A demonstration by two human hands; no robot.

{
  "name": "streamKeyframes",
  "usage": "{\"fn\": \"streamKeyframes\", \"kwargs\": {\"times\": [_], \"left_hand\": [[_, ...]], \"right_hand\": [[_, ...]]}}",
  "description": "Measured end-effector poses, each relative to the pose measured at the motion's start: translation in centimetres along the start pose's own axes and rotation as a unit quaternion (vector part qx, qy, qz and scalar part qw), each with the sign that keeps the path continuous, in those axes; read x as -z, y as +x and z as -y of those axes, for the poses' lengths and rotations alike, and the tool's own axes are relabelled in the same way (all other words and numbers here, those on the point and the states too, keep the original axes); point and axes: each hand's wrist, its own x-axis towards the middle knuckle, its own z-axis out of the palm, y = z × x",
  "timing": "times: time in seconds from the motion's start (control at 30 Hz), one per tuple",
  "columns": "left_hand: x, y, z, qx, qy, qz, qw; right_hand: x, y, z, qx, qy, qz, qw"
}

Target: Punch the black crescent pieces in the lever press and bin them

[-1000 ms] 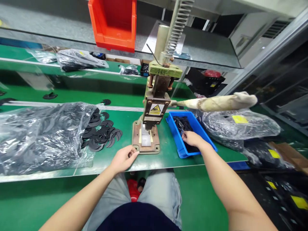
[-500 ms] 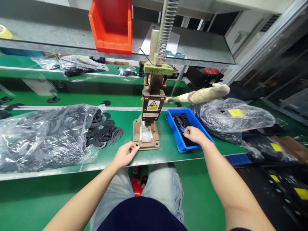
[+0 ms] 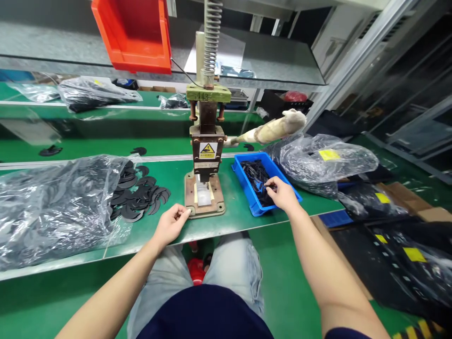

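My left hand (image 3: 172,223) rests at the bench's front edge with its fingers curled, its fingertips beside the near left corner of the hand press base (image 3: 188,207). Whatever those fingers may hold is hidden. Over the front of a blue bin (image 3: 254,207), my right hand (image 3: 282,194) pinches a small black part (image 3: 267,186). More thin black parts (image 3: 254,172) fill the bin. The hand press (image 3: 207,155) stands upright between my hands, with a pale metal block (image 3: 204,197) on its base. Its wrapped lever (image 3: 271,129) points right, above the bin.
Black crescent-shaped pieces (image 3: 139,195) lie loose at left, by a large clear bag (image 3: 60,207) full of them. Another plastic bag (image 3: 332,160) sits right of the bin. A shelf with an orange bin (image 3: 141,56) crosses behind the press. Cartons and bags stand at lower right.
The view has turned rightward, so the bench things appear further left. My right hand has lifted slightly from among the black parts, and a part now shows in its fingertips. My left hand stays by the base.
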Motion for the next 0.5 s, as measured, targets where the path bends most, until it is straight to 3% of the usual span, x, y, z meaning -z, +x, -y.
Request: {"fn": "streamKeyframes", "kwargs": {"times": [0.13, 0.33, 0.5], "left_hand": [[0.1, 0.0, -1.7, -0.021, 0.008, -0.011, 1.0], [-0.5, 0.4, -6.7, -0.107, 0.033, 0.004, 0.994], [-2.2, 0.7, -7.0, -0.133, 0.057, 0.036, 0.989]], "right_hand": [[0.3, -0.9, 1.6, 0.014, 0.032, -0.023, 0.999], [-0.5, -2.0, 3.9, 0.031, 0.06, -0.066, 0.996], [-0.6, -1.0, 3.4, 0.035, 0.035, -0.085, 0.995]]}}
